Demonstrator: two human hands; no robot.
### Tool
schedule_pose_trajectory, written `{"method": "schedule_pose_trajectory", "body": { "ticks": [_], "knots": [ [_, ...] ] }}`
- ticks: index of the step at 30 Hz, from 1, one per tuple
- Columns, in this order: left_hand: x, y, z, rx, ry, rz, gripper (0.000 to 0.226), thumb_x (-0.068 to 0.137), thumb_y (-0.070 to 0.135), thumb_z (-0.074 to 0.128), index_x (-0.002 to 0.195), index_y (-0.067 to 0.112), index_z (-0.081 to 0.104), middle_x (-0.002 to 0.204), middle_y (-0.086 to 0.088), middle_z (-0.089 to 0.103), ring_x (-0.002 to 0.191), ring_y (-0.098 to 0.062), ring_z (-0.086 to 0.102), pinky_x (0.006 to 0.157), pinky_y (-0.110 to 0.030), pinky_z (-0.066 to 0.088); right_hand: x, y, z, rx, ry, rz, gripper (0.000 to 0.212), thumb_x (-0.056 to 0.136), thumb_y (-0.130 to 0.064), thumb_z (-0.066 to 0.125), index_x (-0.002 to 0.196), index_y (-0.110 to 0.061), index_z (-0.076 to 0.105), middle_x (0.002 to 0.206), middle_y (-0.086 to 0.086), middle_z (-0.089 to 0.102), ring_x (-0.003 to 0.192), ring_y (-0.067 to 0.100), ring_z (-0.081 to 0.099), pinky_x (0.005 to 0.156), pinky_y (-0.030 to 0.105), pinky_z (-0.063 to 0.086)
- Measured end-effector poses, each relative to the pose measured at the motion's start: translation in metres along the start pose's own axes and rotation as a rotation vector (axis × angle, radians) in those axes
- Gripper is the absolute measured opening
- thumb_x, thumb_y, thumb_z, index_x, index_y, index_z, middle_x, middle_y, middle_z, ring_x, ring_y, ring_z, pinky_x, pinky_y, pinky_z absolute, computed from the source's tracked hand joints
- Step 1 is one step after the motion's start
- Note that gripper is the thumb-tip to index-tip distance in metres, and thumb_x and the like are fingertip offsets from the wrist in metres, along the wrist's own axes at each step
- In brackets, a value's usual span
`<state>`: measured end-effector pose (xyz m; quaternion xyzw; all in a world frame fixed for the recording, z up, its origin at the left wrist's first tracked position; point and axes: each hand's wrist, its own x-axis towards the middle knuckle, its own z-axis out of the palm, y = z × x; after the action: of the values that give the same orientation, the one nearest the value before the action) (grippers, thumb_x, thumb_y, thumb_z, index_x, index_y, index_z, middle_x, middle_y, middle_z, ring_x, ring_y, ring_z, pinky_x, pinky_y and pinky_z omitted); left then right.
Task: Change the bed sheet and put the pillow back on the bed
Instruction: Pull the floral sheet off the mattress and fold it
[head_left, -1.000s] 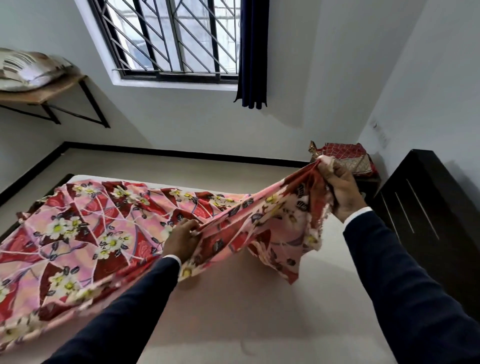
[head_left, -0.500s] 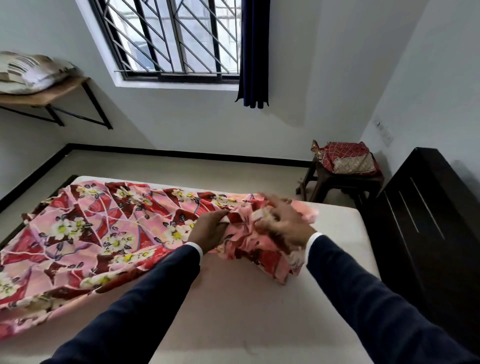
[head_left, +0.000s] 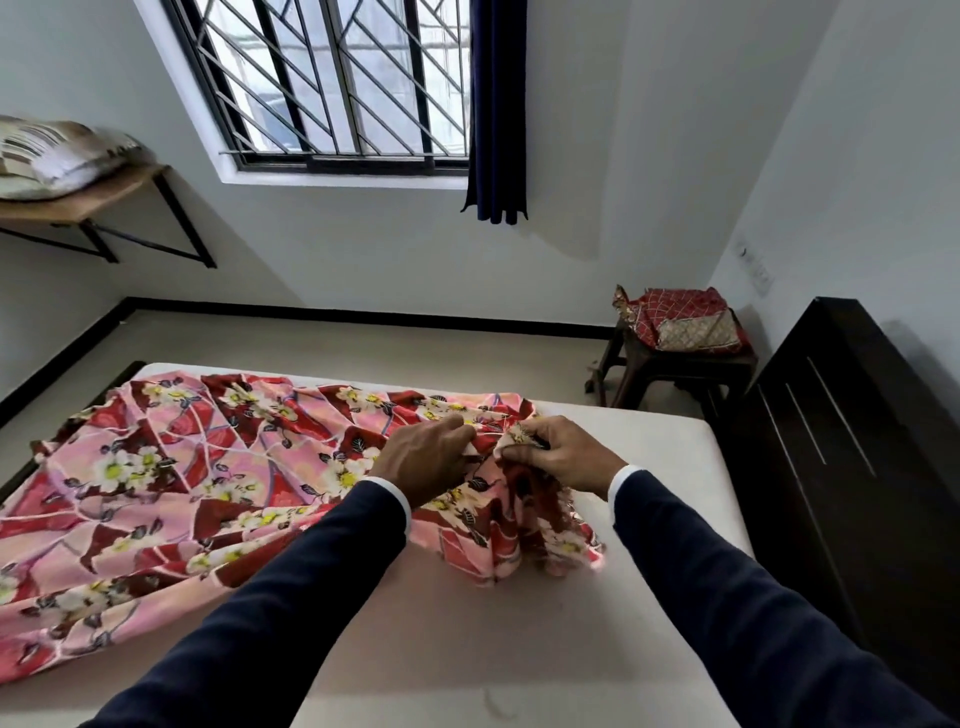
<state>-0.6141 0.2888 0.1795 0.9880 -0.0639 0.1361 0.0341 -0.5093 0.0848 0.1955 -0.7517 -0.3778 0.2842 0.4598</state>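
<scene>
A pink and red floral bed sheet (head_left: 171, 483) lies spread over the left part of a bare beige mattress (head_left: 519, 634). Its right end is bunched into a loose heap near the mattress middle. My left hand (head_left: 426, 457) grips the bunched cloth from the left. My right hand (head_left: 561, 449) pinches a fold of the same cloth just to the right of it. The two hands are close together. A striped pillow (head_left: 57, 150) rests on a wooden wall shelf (head_left: 78, 202) at the upper left, off the bed.
A dark headboard (head_left: 841, 447) runs along the right side of the bed. A brown stool (head_left: 675, 369) in the far corner carries folded red patterned cloth (head_left: 680, 317). A barred window (head_left: 332, 83) with a dark curtain (head_left: 496, 109) is ahead. Floor shows beyond the mattress.
My right hand came down and leftward from holding the sheet's edge high, bringing it to my left hand. The lifted cloth collapsed into a bunch on the mattress.
</scene>
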Motion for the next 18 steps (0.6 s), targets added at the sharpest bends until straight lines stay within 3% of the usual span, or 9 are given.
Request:
{"method": "schedule_pose_trajectory", "body": {
  "ticks": [2,5,8,11,15,18],
  "knots": [
    [-0.001,0.003,0.005,-0.016,-0.003,0.054,0.027,0.095,0.035,0.057,0.103,0.011,0.066,0.086,0.0,0.067,0.054,-0.01,0.057,0.041,-0.017,0.041,-0.004,-0.002,-0.005,0.148,-0.035,-0.001,0.01,0.096,-0.022,0.066,0.1,-0.023,0.075,0.099,-0.003,0.077,0.097,0.017,0.072,0.087,0.028,0.056],
    [0.001,0.009,0.004,-0.136,0.056,-0.051,0.02,0.096,0.03,0.059,0.103,0.011,0.057,0.075,0.001,0.064,0.049,-0.009,0.045,0.043,-0.009,0.019,-0.007,0.0,-0.013,0.26,-0.013,0.008,0.013,0.095,-0.018,0.066,0.101,-0.01,0.074,0.099,0.009,0.075,0.093,0.025,0.072,0.088,0.038,0.058],
    [0.0,0.006,0.008,-0.257,0.034,-0.16,0.018,0.099,0.023,0.058,0.113,0.012,0.054,0.079,0.0,0.069,0.052,-0.013,0.05,0.046,-0.012,0.025,-0.012,0.005,-0.023,0.356,0.015,0.0,0.012,0.093,-0.015,0.066,0.097,-0.005,0.072,0.091,0.006,0.073,0.087,0.02,0.069,0.081,0.032,0.057],
    [-0.003,0.003,0.006,-0.268,0.079,-0.127,0.017,0.1,0.02,0.056,0.114,0.012,0.053,0.081,-0.005,0.072,0.051,-0.014,0.051,0.045,-0.01,0.025,-0.018,0.003,-0.034,0.446,0.079,-0.026,0.018,0.089,-0.016,0.066,0.094,0.001,0.069,0.086,0.004,0.073,0.082,0.017,0.069,0.074,0.027,0.057],
    [0.001,-0.004,0.001,-0.123,0.167,0.0,0.017,0.099,0.033,0.041,0.105,0.019,0.047,0.07,0.002,0.068,0.039,-0.015,0.052,0.032,-0.017,0.026,-0.031,-0.007,-0.049,0.565,0.132,-0.085,0.009,0.084,-0.021,0.07,0.078,-0.017,0.075,0.077,0.001,0.071,0.07,0.013,0.068,0.066,0.022,0.057],
    [-0.003,-0.017,0.006,-0.159,0.134,-0.053,0.018,0.1,0.035,0.038,0.103,0.021,0.048,0.07,0.0,0.067,0.044,-0.018,0.052,0.037,-0.024,0.039,-0.043,-0.012,-0.067,0.734,0.283,-0.161,0.011,0.074,-0.027,0.082,0.074,-0.018,0.076,0.076,-0.001,0.072,0.068,0.009,0.068,0.066,0.02,0.056]
  ]
}}
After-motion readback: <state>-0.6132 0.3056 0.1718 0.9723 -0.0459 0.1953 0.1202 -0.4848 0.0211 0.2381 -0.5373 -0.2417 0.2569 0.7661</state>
